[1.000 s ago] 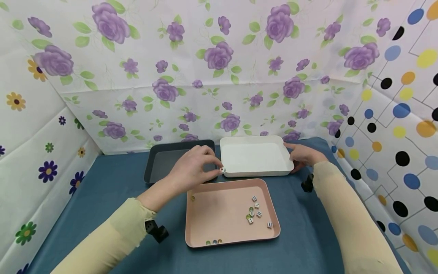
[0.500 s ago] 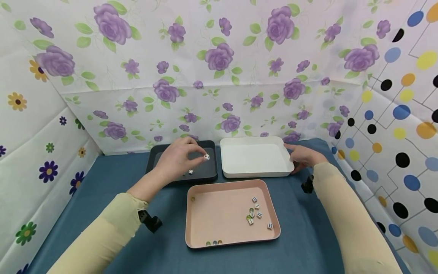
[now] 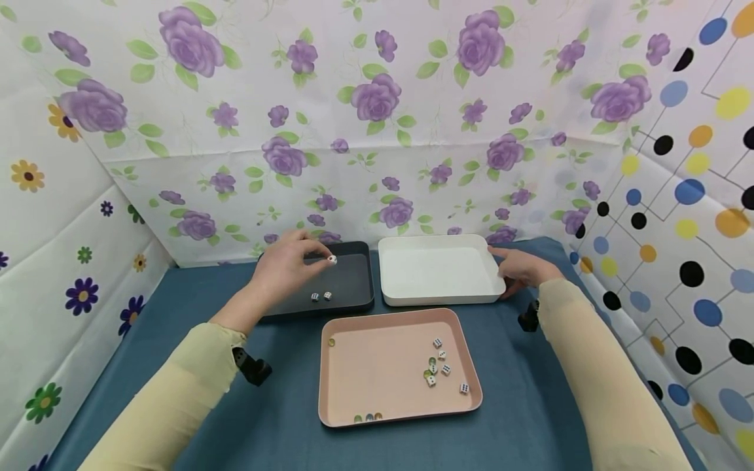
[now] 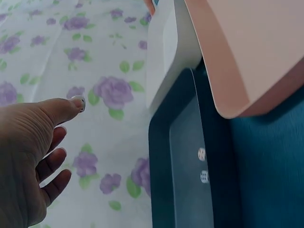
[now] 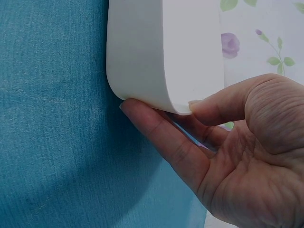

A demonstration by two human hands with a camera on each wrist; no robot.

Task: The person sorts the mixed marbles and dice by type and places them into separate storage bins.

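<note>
My left hand (image 3: pixel 285 268) is over the dark grey tray (image 3: pixel 353 278), pinching a white die (image 3: pixel 332 260) between thumb and fingertips. In the left wrist view the die (image 4: pixel 80 103) shows at the thumb tip. Two more dice (image 3: pixel 315 297) lie in the dark tray near its front side. My right hand (image 3: pixel 526 267) holds the right end of the white tray (image 3: pixel 438 268). In the right wrist view its thumb (image 5: pixel 213 107) presses the rim while fingers (image 5: pixel 161 135) lie against the outer wall. No objects show inside the white tray.
In front stands a pink tray (image 3: pixel 377 366) with several white dice (image 3: pixel 446 369) and small glassy beads (image 3: pixel 369 417) in it. All three trays rest on a blue cloth (image 3: pixel 518 405). A flowered sheet (image 3: pixel 330 170) rises close behind the back trays.
My left hand has moved left with the die, from the white tray's front left corner to over the dark tray, uncovering two dice there. My right hand stays put.
</note>
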